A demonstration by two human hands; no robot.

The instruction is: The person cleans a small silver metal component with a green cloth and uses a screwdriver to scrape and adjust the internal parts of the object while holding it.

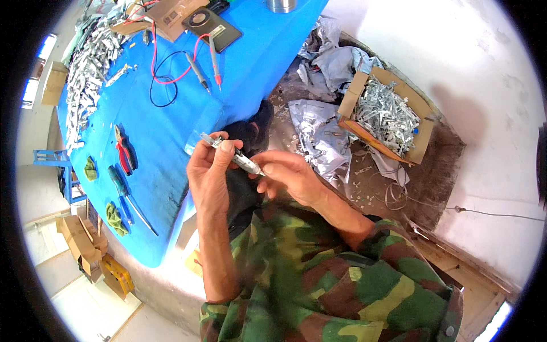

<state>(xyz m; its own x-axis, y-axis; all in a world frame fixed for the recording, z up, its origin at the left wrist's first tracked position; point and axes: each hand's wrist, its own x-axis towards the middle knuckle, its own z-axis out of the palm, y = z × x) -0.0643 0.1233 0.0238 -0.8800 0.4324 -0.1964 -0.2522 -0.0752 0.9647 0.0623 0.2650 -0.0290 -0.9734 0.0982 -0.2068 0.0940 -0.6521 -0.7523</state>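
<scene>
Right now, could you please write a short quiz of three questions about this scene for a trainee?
1. True or false: both hands hold the small clear tube.
2. Which tool lies nearest the red-handled pliers? A) screwdriver B) hammer C) saw
3. What fills the cardboard box?

Key:
1. True; left hand and right hand grip it.
2. A, the screwdriver on the blue table.
3. Small silvery metal parts.

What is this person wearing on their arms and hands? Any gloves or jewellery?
No gloves: the left hand and right hand are bare, with no rings or watch visible. Both forearms are uncovered. The camouflage clothing in green, brown and yellow patches has short sleeves.
</scene>
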